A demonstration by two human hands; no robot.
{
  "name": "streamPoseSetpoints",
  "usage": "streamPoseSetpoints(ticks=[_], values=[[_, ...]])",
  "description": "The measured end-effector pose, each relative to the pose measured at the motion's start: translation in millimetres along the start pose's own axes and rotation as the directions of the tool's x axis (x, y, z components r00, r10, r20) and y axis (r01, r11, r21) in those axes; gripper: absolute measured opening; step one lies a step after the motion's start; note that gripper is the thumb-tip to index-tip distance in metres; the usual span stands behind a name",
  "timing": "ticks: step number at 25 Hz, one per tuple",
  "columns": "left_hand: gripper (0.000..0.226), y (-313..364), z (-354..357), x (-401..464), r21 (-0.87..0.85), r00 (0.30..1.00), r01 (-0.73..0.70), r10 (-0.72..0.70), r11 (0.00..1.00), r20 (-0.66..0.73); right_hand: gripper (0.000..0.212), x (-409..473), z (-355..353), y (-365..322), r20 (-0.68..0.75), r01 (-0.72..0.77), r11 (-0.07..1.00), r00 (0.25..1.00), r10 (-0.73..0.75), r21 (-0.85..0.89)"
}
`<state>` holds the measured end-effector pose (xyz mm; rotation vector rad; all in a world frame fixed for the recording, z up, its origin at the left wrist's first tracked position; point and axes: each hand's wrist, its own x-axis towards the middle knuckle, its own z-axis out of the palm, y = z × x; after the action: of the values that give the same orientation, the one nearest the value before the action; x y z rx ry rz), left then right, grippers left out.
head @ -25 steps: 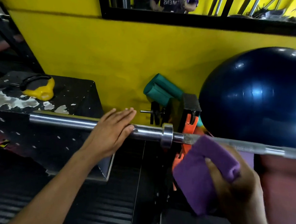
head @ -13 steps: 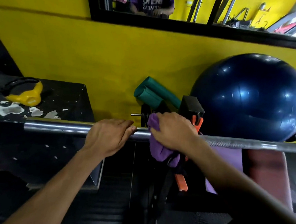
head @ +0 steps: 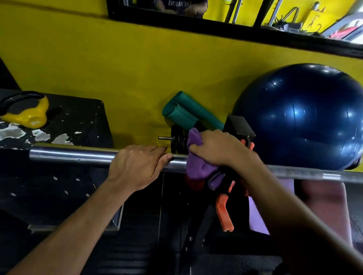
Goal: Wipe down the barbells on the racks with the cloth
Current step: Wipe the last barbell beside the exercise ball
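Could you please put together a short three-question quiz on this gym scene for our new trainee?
1. True or false: the right hand holds the purple cloth against the barbell.
2. What does the left hand rest on? A) the yellow kettlebell B) the barbell C) the blue exercise ball
3. Fill in: the rolled mat against the wall is ____ in colour.

Key: 1 true; 2 B; 3 green.
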<state>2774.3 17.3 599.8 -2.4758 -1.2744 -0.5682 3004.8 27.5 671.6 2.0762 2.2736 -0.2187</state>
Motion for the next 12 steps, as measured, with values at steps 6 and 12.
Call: streamPoseSetpoints(ticks=[6, 12], values=[[0.059, -2.2, 4.7, -3.0, -0.018, 0.998, -0.053, 0.053, 0.998, -0.015, 0.046, -125.5, 117.7, 6.9, -0.600, 0.325, 0.883, 0.797, -0.063, 0.338], [0.053, -23.8, -7.1, -12.9, -0.175, 0.882, -0.456, 0.469, 0.872, 0.039, 0.026, -149.2, 156.8, -15.2, 0.459, -0.082, -0.567, 0.686, 0.565, 0.820]])
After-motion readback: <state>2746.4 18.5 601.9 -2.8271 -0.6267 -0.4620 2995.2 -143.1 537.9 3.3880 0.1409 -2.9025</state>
